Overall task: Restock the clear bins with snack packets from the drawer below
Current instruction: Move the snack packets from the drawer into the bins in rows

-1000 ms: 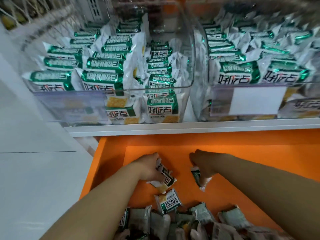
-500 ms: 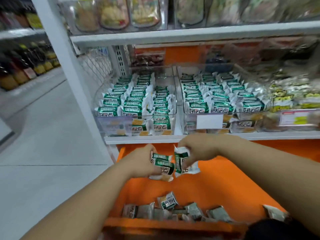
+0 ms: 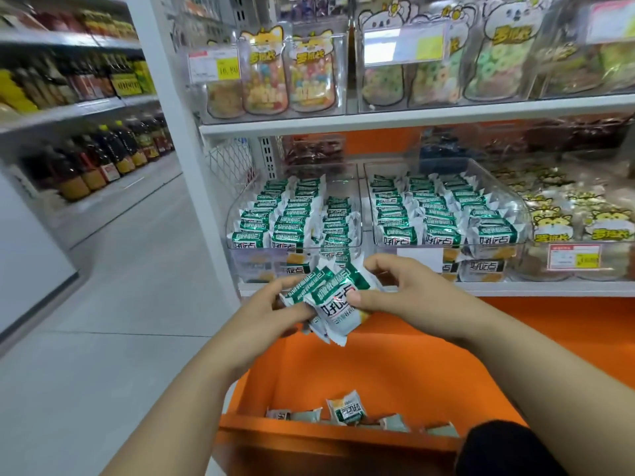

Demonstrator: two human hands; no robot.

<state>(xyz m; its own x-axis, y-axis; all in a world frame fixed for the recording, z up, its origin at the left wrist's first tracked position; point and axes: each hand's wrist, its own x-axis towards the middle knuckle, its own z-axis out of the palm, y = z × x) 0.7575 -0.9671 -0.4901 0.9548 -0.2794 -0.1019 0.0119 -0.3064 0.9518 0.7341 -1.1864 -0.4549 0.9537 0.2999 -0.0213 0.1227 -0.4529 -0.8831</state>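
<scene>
Far left: dark bottles (image 3: 103, 159) on aisle shelves, well apart from the work. A white shelf post (image 3: 192, 166) stands just left of the left clear bin (image 3: 261, 266), which holds rows of green-and-white packets. The right clear bin (image 3: 512, 266) sits beside it, likewise stocked. The orange drawer (image 3: 378, 372) is open below, with loose packets (image 3: 345, 410) near its front edge.

Your left hand (image 3: 271, 310) grips the snack packets (image 3: 330, 297) from the left, fingers curled under. Your right hand (image 3: 405, 297) pinches the same bundle from the right — thumb pressed on the front packet. The bundle is held above the drawer, and it hides part of the left bin's front wall.
</scene>
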